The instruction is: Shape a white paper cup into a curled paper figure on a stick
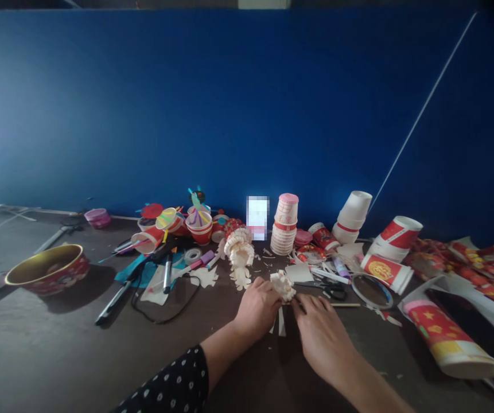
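Note:
My left hand [257, 310] and my right hand [322, 335] meet at the near edge of a dark table [100, 344]. The fingertips of my left hand grip a curled white paper piece [283, 285]. My right fingers lie beside that piece and over a thin wooden stick [345, 305], though any grip on it is hidden. Cut white paper strips [281, 322] lie just below my hands. A little to the left stands a white paper-cup craft with curled strips [238, 249], not touching either hand.
Scissors [335, 291] and a white tape ring [371, 291] lie right of my hands. Stacked paper cups [284, 226], marker pens [115, 299] and a gold-lined red bowl [47, 269] crowd the table. A large red-and-white cup stack [444, 338] lies at right, before a blue wall [229, 103].

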Demonstrator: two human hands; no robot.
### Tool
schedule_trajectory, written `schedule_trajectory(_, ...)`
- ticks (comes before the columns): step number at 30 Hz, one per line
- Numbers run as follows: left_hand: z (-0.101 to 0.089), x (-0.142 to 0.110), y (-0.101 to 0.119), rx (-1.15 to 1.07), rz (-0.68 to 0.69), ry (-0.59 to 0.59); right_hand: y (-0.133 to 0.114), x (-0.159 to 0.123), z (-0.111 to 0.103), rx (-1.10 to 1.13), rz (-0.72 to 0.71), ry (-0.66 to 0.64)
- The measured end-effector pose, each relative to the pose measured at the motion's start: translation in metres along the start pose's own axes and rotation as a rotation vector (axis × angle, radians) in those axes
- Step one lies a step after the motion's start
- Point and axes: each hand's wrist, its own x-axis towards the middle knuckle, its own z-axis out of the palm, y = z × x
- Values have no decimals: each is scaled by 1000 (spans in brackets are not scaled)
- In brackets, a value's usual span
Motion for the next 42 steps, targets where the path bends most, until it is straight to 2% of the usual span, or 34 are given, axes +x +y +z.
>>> schedule_trajectory(6, 5, -3, -1, 46, 21, 7, 1, -1, -3, 22, -1, -37)
schedule_trajectory(13, -1, -3, 3, -32, -68, 4, 0, 4, -5, -33, -5, -69)
schedule_trajectory(19, -8, -4, 2, -93, -10, 51, 1, 3, -3, -51, -19, -49)
schedule_trajectory(28, 1, -1, 0, 19, -11, 19, 4, 7, -2, -68, -35, -46)
schedule_trajectory(35, 1, 0, 0, 38, 23, 3, 8, 7, -8, -41, -55, -31)
schedule_trajectory(39, -2, 0, 2, 6, 13, -4, 21, 12, -7, 24, 35, 45)
schedule_trajectory(42, -4, -1, 3, -15, -10, -19, 26, 18, -2, 50, 40, 71)
